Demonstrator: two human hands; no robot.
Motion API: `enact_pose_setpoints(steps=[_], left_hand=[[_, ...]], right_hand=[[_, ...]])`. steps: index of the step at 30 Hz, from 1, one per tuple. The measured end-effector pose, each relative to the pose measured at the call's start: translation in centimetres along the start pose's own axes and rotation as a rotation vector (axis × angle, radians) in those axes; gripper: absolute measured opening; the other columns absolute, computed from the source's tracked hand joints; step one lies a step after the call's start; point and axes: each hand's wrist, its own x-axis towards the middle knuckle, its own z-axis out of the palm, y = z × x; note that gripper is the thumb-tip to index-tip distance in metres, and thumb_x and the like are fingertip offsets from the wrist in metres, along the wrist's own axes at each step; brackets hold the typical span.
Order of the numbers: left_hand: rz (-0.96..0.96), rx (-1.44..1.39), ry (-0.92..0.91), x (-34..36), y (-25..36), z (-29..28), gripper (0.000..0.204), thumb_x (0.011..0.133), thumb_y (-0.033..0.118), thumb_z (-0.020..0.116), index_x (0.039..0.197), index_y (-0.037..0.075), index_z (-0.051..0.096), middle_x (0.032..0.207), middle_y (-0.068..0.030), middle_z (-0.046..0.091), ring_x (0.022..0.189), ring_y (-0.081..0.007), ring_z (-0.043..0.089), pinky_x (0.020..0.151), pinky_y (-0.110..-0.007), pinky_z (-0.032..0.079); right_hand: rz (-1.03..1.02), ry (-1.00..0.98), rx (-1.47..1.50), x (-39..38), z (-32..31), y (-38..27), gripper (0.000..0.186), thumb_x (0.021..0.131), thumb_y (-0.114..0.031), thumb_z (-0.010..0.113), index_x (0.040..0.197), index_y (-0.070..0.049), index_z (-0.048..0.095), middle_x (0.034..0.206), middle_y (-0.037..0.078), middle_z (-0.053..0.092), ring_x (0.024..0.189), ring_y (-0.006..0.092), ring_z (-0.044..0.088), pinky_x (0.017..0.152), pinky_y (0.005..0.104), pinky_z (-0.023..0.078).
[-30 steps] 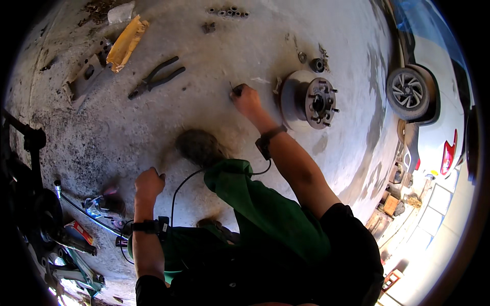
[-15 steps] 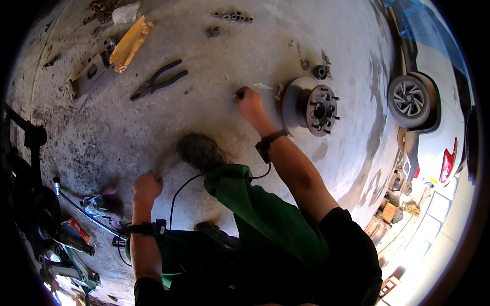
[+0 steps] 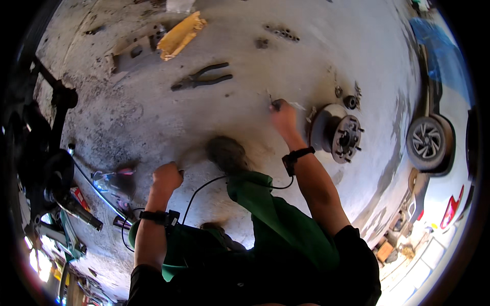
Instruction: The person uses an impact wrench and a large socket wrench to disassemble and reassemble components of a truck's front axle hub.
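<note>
My right hand (image 3: 284, 118) is closed in a pinch low over the concrete floor, left of a wheel hub with a brake disc (image 3: 348, 138) and its studs. A thin, small piece (image 3: 270, 97) shows at its fingertips, too small to name. My left hand (image 3: 167, 176) is curled closed above the floor, to the left of my dark shoe (image 3: 227, 154). Whatever it may hold is hidden by the fingers. Beyond my hands lie pliers (image 3: 201, 77) with dark handles, spread apart.
Several nuts (image 3: 282, 33) lie at the far side. A torn yellow package (image 3: 181, 35) and a flat metal plate (image 3: 133, 53) are far left. A black ring-shaped part (image 3: 350, 102) sits beyond the hub. Dark suspension parts (image 3: 64, 97) stand at left, a white car (image 3: 449, 137) at right.
The whole view has shifted, so floor items appear farther right. My right hand stays near the hub, and a thin piece now shows at its fingertips. The left hand remains closed.
</note>
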Motion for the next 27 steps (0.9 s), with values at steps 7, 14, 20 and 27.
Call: enact_pose_setpoints(steps=[7,14,20,27], left_hand=[[-0.024,-0.012,-0.014,-0.6,-0.9,0.2,0.037,0.081,0.036,0.059,0.096,0.002,0.061,0.094,-0.0185,0.066,0.091,-0.0339,0.063,0.078,-0.044,0.050],[-0.059,-0.045,-0.003,-3.0,-2.1,0.5,0.035,0.082,0.034,0.058,0.097,0.003,0.062,0.095,-0.0162,0.066,0.090,-0.0320,0.064,0.076,-0.043,0.051],[-0.038,-0.113,0.011,-2.4,-2.5,0.9,0.032,0.080,0.032,0.058,0.094,0.004,0.065,0.093,-0.0161,0.067,0.089,-0.0322,0.065,0.074,-0.043,0.052],[-0.019,-0.187,0.038,-4.1,-3.9,1.1,0.031,0.080,0.031,0.058,0.089,0.003,0.067,0.091,-0.0166,0.067,0.086,-0.0315,0.066,0.072,-0.042,0.052]], right_hand=[[-0.058,-0.015,-0.114,0.4,-0.8,-1.7,0.014,0.078,-0.018,0.062,0.086,-0.006,0.064,0.079,0.021,0.064,0.079,0.0386,0.061,0.069,0.0441,0.048],[-0.105,-0.025,0.022,0.7,0.3,-4.4,0.016,0.079,-0.014,0.059,0.093,-0.007,0.062,0.081,0.019,0.065,0.078,0.0377,0.063,0.069,0.0418,0.050],[-0.167,-0.020,0.126,0.6,0.2,-3.4,0.015,0.081,-0.011,0.059,0.095,-0.006,0.063,0.080,0.017,0.066,0.077,0.0321,0.065,0.069,0.0382,0.050],[-0.267,-0.021,-0.069,0.4,0.2,-5.1,0.016,0.080,-0.018,0.067,0.086,-0.003,0.064,0.078,0.015,0.066,0.071,0.0312,0.063,0.067,0.0391,0.049]])
